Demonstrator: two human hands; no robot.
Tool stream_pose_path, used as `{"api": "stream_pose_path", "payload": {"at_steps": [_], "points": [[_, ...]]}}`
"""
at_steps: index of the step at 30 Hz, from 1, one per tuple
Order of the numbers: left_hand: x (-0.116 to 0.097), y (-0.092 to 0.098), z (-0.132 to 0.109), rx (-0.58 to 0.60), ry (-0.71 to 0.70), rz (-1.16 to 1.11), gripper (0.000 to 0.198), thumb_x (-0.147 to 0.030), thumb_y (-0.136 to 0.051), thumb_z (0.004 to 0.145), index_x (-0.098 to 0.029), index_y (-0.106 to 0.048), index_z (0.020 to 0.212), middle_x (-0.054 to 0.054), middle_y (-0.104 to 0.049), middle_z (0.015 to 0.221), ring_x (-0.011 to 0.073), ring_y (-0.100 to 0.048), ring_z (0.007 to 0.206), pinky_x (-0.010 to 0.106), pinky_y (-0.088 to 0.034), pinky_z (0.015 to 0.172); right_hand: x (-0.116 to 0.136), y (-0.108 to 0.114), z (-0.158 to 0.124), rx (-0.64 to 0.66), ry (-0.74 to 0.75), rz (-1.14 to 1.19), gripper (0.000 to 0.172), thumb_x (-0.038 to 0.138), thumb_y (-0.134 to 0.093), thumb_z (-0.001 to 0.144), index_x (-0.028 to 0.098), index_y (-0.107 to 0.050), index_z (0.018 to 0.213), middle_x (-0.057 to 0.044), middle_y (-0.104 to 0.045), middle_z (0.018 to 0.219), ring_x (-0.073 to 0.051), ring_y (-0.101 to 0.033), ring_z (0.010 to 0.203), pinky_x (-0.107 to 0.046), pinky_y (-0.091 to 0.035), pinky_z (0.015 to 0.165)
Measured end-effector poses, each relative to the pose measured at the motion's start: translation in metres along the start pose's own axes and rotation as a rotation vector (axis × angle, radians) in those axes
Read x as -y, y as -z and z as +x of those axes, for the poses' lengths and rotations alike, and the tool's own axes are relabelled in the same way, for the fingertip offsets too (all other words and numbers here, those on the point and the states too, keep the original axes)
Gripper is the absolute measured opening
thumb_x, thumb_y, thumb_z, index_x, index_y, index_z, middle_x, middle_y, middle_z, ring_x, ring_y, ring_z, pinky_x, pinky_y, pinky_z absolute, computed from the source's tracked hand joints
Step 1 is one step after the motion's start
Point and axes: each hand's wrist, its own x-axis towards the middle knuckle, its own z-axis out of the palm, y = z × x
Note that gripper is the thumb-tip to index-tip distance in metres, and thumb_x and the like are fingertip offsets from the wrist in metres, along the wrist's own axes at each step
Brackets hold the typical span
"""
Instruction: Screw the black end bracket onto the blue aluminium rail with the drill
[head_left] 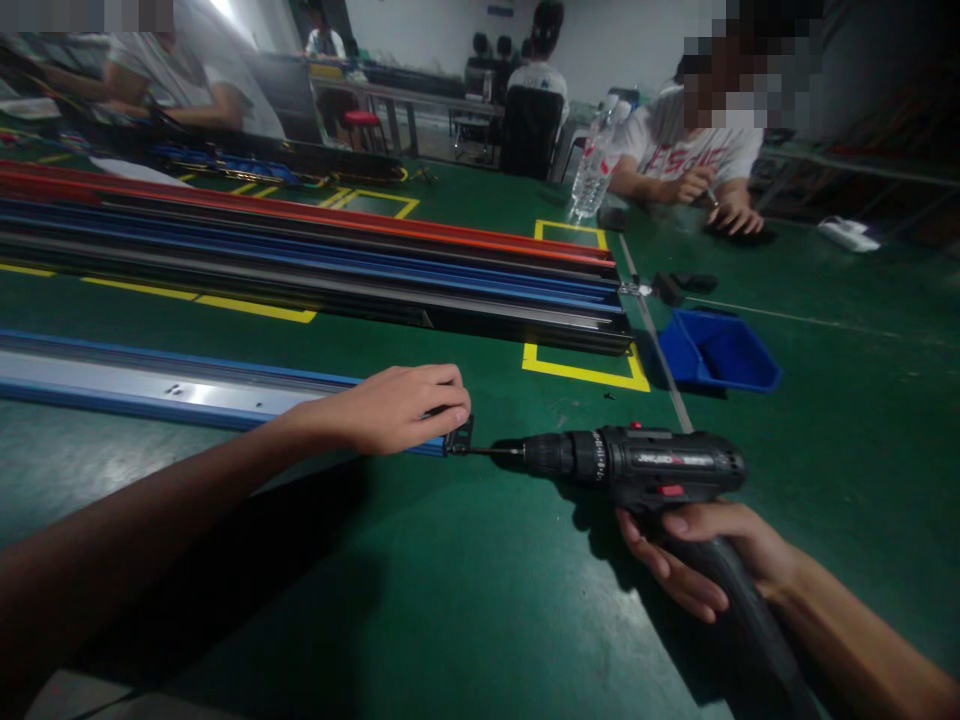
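Observation:
My left hand [409,408] is closed over the right end of a long blue and silver metal rail [217,393] that lies on the green table. A small black end bracket [460,436] shows just past my fingertips. In my right hand [697,560] is a black cordless drill [637,462] with red switches, my fingers wrapped around its handle. Its long thin bit [491,451] points left, and the tip meets the rail's end by the bracket. Whether the bit sits in a screw is too small to tell.
Behind my left hand lie several long rails [375,265] in red, blue and black. A blue bin [716,350] stands to the right, near yellow tape marks [585,378]. Clear plastic bottles [592,170] and a co-worker [690,150] are across the table [480,580].

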Motion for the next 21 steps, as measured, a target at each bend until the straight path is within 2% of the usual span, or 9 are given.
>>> {"api": "stream_pose_path", "payload": {"at_steps": [21], "points": [[-0.0013,0.0011,0.0002,-0.012,-0.003,-0.001,0.041,-0.044,-0.039,0.113,-0.023,-0.074,0.116,0.006,-0.066,0.119,0.0204,-0.065,0.104,0.033,-0.048,0.092,-0.0009,-0.0003,0.0003,0.007,0.014,0.002,0.031,0.034,-0.074,0.093,0.010,-0.083,0.111,-0.008,-0.074,0.080,-0.005,-0.050,0.039,-0.019,-0.058,0.047]]}}
